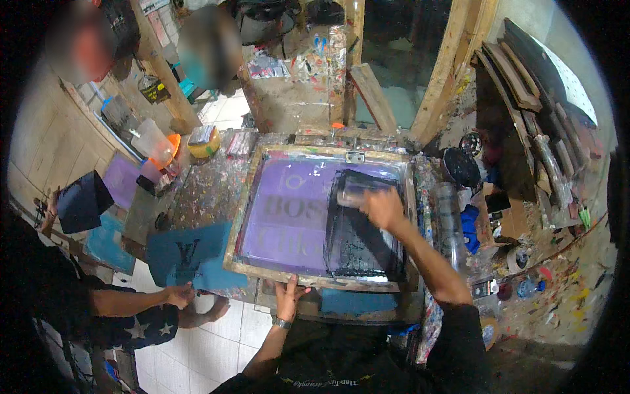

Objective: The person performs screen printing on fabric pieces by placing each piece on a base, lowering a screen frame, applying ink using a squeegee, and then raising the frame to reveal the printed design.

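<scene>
A wooden-framed printing screen (244,202) with purple mesh lies on the worktable. Black ink (357,253) covers its right part, and faint lettering shows in the mesh. My right hand (384,209) is closed on a pale squeegee (350,192), which rests on the inked mesh near the far end. With my left hand (286,297), I grip the frame's near edge, left of its middle. Part of a blue fabric piece (357,301) shows under the frame's near side.
To the left, a co-worker's hand (178,295) is close to a blue printed fabric piece (190,253); a dark cloth (84,200) hangs by that person. A plastic jug (152,141) and yellow block (203,141) stand far left. Tubs, a clear roll (449,220) and boards (518,85) line the right.
</scene>
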Action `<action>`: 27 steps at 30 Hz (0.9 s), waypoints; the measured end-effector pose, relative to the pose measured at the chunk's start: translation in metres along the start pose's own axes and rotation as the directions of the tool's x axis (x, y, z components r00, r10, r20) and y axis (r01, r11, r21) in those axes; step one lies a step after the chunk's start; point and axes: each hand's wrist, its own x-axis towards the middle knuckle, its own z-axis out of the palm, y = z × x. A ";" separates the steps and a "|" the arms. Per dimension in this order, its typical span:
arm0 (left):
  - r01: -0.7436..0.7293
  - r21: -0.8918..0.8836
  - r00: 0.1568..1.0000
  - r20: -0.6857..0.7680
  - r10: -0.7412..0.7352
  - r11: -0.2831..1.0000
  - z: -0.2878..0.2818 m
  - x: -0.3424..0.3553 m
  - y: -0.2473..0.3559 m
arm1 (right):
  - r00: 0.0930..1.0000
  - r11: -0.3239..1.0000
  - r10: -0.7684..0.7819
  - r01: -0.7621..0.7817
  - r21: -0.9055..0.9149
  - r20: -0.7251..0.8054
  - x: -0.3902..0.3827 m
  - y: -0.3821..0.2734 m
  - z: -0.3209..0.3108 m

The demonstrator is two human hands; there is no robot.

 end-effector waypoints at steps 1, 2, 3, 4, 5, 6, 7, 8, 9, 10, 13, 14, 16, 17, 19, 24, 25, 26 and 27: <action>-0.001 0.004 1.000 0.026 0.001 1.000 -0.001 0.000 -0.001 | 0.999 0.996 -0.041 0.038 0.080 0.031 0.033 0.028 -0.011; -0.006 0.007 0.999 0.051 0.005 1.000 -0.001 0.003 0.000 | 0.995 0.984 -0.087 0.078 0.160 0.054 0.054 0.050 -0.016; 0.030 0.037 0.999 0.039 -0.032 0.999 0.000 0.001 0.007 | 0.999 0.989 -0.050 0.049 0.140 -0.001 0.064 0.052 -0.013; 0.013 0.022 0.998 0.059 -0.014 1.000 0.001 -0.003 0.005 | 0.999 0.992 -0.019 0.024 0.120 -0.042 0.068 0.050 -0.011; 0.010 0.011 0.998 0.062 -0.011 1.000 0.002 -0.002 0.005 | 0.996 0.995 0.015 -0.007 0.101 -0.084 0.071 0.048 -0.009; 0.010 0.000 0.998 0.069 -0.010 1.000 0.002 0.000 0.007 | 0.995 0.994 0.026 -0.015 0.113 -0.092 0.069 0.048 -0.007; 0.001 0.016 0.998 0.070 -0.002 1.000 0.009 0.002 0.006 | 0.996 0.992 0.044 -0.035 0.118 -0.079 0.054 0.047 -0.005; 0.001 0.036 0.998 0.069 -0.003 0.999 0.013 0.002 0.005 | 0.996 0.990 0.067 -0.059 0.128 -0.058 0.032 0.043 -0.005; -0.002 0.058 0.999 0.053 -0.001 0.998 0.009 -0.001 0.006 | 0.998 0.994 0.052 -0.053 0.095 0.019 0.014 0.021 -0.011; 0.013 0.054 1.000 0.026 -0.015 0.998 0.007 -0.001 0.004 | 1.000 0.996 -0.018 0.016 0.084 0.022 -0.007 0.011 -0.001; 0.045 0.042 0.996 -0.075 -0.041 0.998 0.002 -0.006 0.005 | 0.978 0.979 -0.052 0.010 0.204 0.200 -0.081 -0.052 -0.016; 0.044 0.036 0.998 -0.056 -0.042 0.998 0.004 -0.005 0.007 | 0.979 0.977 -0.053 0.010 0.211 0.198 -0.106 -0.064 -0.011; 0.048 0.024 0.999 -0.011 -0.048 0.999 0.008 -0.005 0.011 | 0.957 0.964 -0.112 0.039 0.262 0.266 -0.137 -0.073 -0.012; 0.053 0.028 0.999 -0.009 -0.053 0.998 0.011 -0.007 0.010 | 0.967 0.963 -0.087 0.020 0.268 0.238 -0.140 -0.071 -0.014; 0.049 0.040 0.999 -0.012 -0.049 0.998 0.016 -0.010 0.015 | 0.998 0.977 -0.036 0.023 0.214 0.060 -0.149 -0.074 -0.028; -0.302 0.036 0.931 0.226 0.287 0.953 0.029 -0.016 0.090 | 0.815 0.989 0.150 -0.125 0.083 -0.559 -0.140 -0.106 -0.096; -0.361 0.072 0.907 0.258 0.332 0.930 0.041 -0.016 0.114 | 0.771 0.993 0.111 -0.105 0.046 -0.627 -0.130 -0.103 -0.112; -0.417 0.112 0.880 0.298 0.369 0.902 0.057 -0.011 0.139 | 0.721 0.995 0.078 -0.095 0.013 -0.689 -0.113 -0.092 -0.133; -0.493 0.153 0.855 0.267 0.444 0.857 0.067 0.001 0.156 | 0.725 0.998 0.056 -0.032 0.047 -0.686 -0.092 -0.077 -0.150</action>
